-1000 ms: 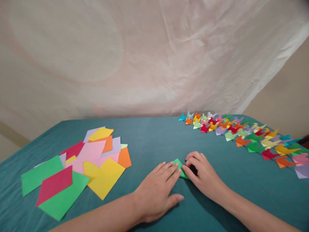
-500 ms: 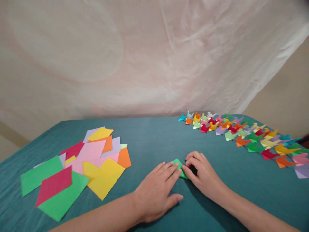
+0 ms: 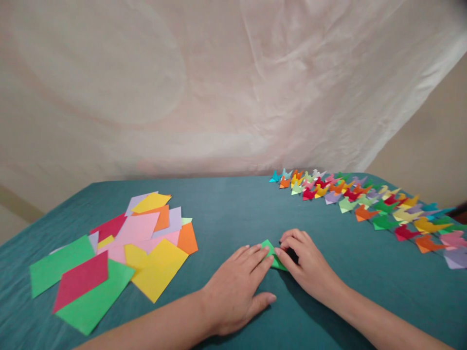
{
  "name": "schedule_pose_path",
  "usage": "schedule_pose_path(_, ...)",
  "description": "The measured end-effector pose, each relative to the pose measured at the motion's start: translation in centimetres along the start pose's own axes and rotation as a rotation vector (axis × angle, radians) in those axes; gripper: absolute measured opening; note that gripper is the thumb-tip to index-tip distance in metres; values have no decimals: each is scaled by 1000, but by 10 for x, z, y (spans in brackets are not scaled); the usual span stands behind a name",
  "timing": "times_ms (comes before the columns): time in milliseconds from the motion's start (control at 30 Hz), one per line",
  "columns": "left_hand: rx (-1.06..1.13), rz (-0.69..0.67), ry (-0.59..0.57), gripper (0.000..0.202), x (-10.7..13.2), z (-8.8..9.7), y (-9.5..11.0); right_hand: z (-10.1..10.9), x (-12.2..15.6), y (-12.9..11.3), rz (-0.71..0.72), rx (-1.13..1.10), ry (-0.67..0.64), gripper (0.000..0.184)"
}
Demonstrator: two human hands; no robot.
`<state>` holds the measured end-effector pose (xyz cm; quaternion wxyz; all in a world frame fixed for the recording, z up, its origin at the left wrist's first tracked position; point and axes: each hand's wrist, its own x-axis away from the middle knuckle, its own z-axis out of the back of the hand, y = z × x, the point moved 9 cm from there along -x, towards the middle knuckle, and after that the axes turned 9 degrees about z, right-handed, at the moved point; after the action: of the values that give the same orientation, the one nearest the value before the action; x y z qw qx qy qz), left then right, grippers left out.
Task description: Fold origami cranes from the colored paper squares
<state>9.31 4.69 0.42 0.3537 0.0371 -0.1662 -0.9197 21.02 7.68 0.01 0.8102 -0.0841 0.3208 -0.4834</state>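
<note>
A small folded piece of green paper (image 3: pixel 278 263) lies on the cloth between my two hands, partly covered by fingers. My left hand (image 3: pixel 239 282) rests flat over its left side, fingers stretched out and thumb apart, pressing it down. At the paper's right edge, my right hand (image 3: pixel 308 267) has thumb and curled fingers closed in a pinch, with the thumb tip touching the paper. How much of the paper sits inside that pinch is hidden.
Loose coloured paper sheets (image 3: pixel 160 267) overlap in a spread pile on the left of the green tablecloth (image 3: pixel 226 209). Rows of small folded paper birds (image 3: pixel 383 223) in many colours stand along the right side. A pale draped sheet (image 3: pixel 219 87) hangs behind the table.
Almost nothing differs. Both hands stay in the same place on the green paper; the view has shifted very slightly.
</note>
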Motion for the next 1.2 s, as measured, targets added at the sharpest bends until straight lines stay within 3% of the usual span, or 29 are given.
schedule_pose_path(133, -7, 1, -18, 58, 0, -1, 0, 5, 3, -8, 34, -22, -9, 13)
schedule_pose_path(400, -13, -10, 6, 58, 0, 0, 0, 11, 9, -47, 235, 107, -66, 21)
schedule_pose_path(1200, -58, 5, 19, 52, -4, 3, -3, 9, 9, -65, 324, 296, -82, 17)
